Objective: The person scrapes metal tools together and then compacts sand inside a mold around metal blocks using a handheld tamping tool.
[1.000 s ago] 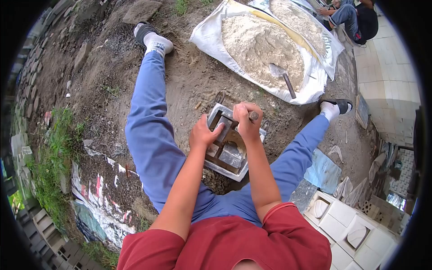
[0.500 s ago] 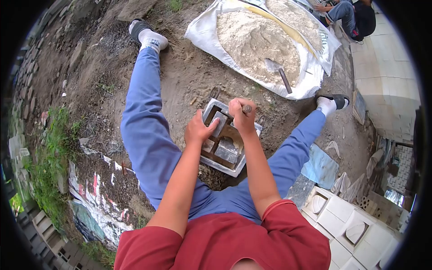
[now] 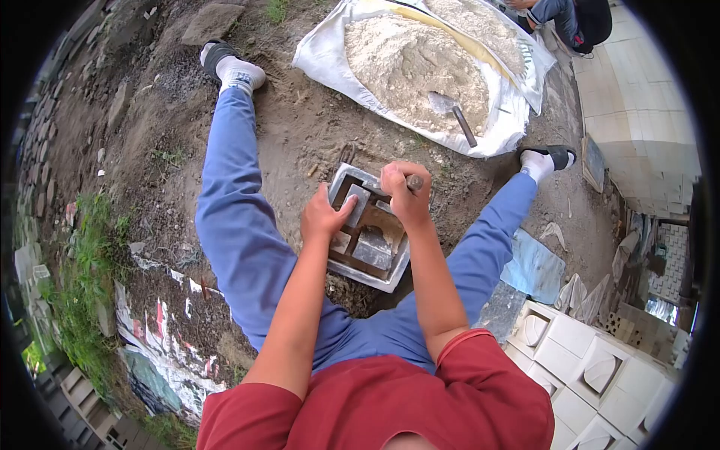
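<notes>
A metal block mould (image 3: 366, 279), a rectangular frame with several inner plates and dark gaps, lies on the ground between my legs. My left hand (image 3: 325, 216) grips its left side, the thumb reaching onto a grey inner plate (image 3: 358, 206). Wrapped in a fist, my right hand (image 3: 405, 196) is over the mould's upper right part, around a rod-like handle (image 3: 415, 182) whose rounded end sticks out. What the handle joins is hidden under the hand. A second flat grey plate (image 3: 373, 248) sits lower in the frame, with sandy residue beside it.
Beyond the mould, white sacks (image 3: 319, 56) lie spread under pale sandy powder (image 3: 405, 64), with a trowel (image 3: 461, 124) resting on it. Pale blocks (image 3: 574, 337) are stacked at the lower right. Another person (image 3: 574, 22) crouches at the upper right. Grass (image 3: 86, 262) grows at left.
The view has shifted a little, so the sacks and trowel appear farther left and higher. Both hands keep nearly the same places on the mould and handle.
</notes>
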Demonstrator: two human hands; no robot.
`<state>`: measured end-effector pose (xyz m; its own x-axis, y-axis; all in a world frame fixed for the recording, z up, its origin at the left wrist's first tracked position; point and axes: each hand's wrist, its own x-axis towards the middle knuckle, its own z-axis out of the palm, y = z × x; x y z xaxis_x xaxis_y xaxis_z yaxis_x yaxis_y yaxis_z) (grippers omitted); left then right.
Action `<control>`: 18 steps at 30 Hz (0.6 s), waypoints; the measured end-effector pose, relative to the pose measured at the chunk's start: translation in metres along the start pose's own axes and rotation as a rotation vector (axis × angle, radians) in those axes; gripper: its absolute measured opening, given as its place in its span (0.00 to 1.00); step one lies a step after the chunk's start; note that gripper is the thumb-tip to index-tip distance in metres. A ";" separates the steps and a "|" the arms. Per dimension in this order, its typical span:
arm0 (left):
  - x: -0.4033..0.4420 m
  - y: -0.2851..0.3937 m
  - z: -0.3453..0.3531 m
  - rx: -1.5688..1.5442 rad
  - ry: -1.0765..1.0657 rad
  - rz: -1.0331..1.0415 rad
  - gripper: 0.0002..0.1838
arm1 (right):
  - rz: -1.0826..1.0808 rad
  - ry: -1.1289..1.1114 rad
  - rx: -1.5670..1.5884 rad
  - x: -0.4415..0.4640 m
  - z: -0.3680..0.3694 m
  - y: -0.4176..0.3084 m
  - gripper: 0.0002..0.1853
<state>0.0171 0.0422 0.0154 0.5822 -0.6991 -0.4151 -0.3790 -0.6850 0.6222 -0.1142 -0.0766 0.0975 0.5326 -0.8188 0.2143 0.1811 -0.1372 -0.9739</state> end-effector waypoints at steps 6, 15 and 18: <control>-0.002 -0.002 0.001 -0.007 0.008 0.022 0.41 | -0.040 -0.100 -0.071 -0.011 -0.022 0.027 0.19; 0.000 -0.003 0.004 0.018 0.012 0.002 0.41 | -0.114 0.032 0.013 -0.017 -0.023 0.005 0.25; -0.002 -0.003 0.004 0.013 0.010 0.010 0.43 | 0.027 -0.080 -0.037 -0.014 -0.037 0.017 0.25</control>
<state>0.0140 0.0448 0.0115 0.5857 -0.7038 -0.4020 -0.3940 -0.6806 0.6176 -0.1492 -0.0880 0.0750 0.6014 -0.7756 0.1917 0.1355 -0.1375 -0.9812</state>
